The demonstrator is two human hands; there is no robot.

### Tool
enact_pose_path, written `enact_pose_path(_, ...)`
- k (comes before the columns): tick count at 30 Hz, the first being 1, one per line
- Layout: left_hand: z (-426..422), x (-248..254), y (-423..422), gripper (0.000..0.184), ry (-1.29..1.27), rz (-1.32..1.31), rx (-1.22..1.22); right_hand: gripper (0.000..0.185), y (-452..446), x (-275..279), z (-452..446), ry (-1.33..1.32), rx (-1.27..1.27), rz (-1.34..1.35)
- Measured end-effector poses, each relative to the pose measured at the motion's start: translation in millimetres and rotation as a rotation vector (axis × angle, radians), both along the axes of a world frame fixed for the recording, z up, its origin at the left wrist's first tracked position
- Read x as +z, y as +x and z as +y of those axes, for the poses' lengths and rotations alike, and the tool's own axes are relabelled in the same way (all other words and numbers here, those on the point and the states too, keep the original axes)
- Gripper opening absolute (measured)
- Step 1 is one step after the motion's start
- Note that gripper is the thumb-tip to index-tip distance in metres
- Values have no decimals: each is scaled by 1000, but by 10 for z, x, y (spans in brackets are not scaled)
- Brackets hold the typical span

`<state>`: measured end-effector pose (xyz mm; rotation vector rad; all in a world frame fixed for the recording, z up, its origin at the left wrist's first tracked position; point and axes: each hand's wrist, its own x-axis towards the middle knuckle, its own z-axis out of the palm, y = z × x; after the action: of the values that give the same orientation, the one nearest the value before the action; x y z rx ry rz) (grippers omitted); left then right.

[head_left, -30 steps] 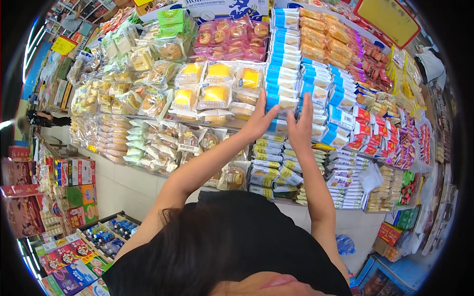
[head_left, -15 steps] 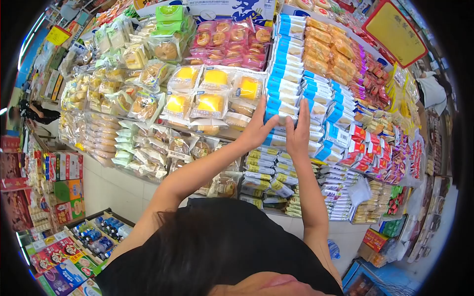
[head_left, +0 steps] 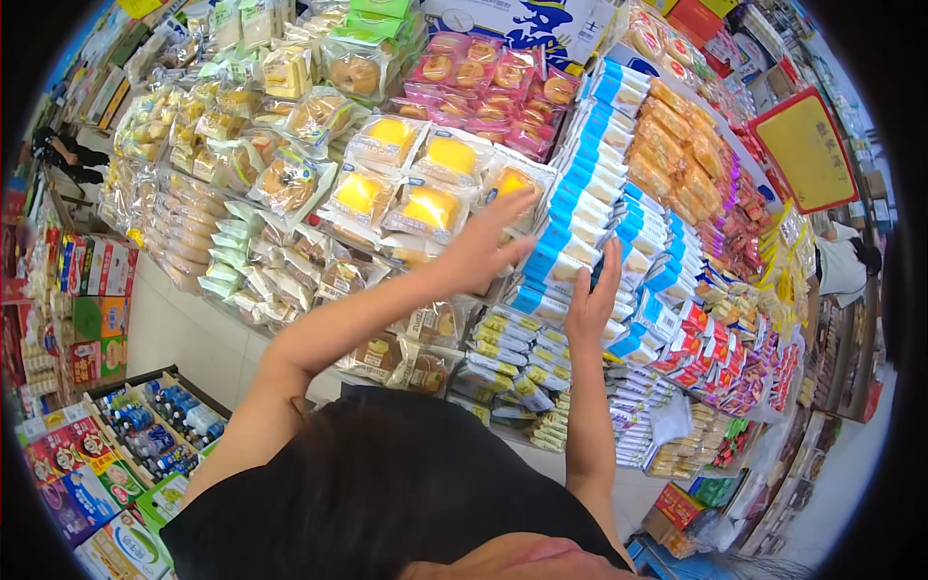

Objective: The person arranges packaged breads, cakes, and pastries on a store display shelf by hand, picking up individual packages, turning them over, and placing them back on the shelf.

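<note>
Blue-and-white packets (head_left: 576, 215) stand in a long column on the display. My left hand (head_left: 491, 244) is over the left side of this column, near the clear bags of yellow cakes (head_left: 428, 206), with its fingers spread and nothing held. At the right side of the column's near end, my right hand (head_left: 594, 298) has its fingers pointing up and apart, close to the packets. Whether its fingertips touch them I cannot tell. More blue-and-white packets (head_left: 633, 253) lie just right of that hand.
Pink bags (head_left: 474, 72) and orange bread packs (head_left: 672, 145) lie farther back. A yellow sign (head_left: 804, 150) with a red frame stands at right. Boxes (head_left: 87, 483) and bottles (head_left: 155, 425) are at lower left. Two other people are at the far left and right edges.
My left hand has come away from the packets toward the left, its fingers spreading. My right hand stays beside the column. The whole view has turned and shifted.
</note>
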<state>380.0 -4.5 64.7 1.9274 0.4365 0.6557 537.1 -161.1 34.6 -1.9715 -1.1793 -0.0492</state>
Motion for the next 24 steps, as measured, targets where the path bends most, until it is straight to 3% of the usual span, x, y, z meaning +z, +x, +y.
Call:
enact_pose_path(3, 588, 95, 64, 39, 107, -91, 128, 49, -10, -6, 2, 5, 0, 8)
enact_pose_path(5, 1115, 78, 134, 34, 336, -42, 144, 47, -16, 1, 3, 6, -6, 16)
enact_pose_path(8, 1706, 68, 257, 33, 278, 80, 180, 46, -18, -6, 9, 25, -2, 19)
enact_pose_path(11, 2149, -9, 420, 36, 219, 285, 161, 45, -16, -26, 12, 38, -12, 18)
enact_pose_path(13, 2314, -54, 544, 42, 488, 430, 199, 45, -14, -22, 24, 38, -17, 8)
enact_pose_path(17, 2581, -291, 847, 51, 658, 496, 213, 44, -3, -40, 31, 36, -22, -3)
enact_pose_path(19, 2615, -378, 958, 63, 675, 673, 287, 44, 0, -49, 32, 40, -22, 0)
enact_pose_path(24, 2902, -703, 1096, 72, 722, 692, 209, 44, -5, -46, 46, 48, -22, -9)
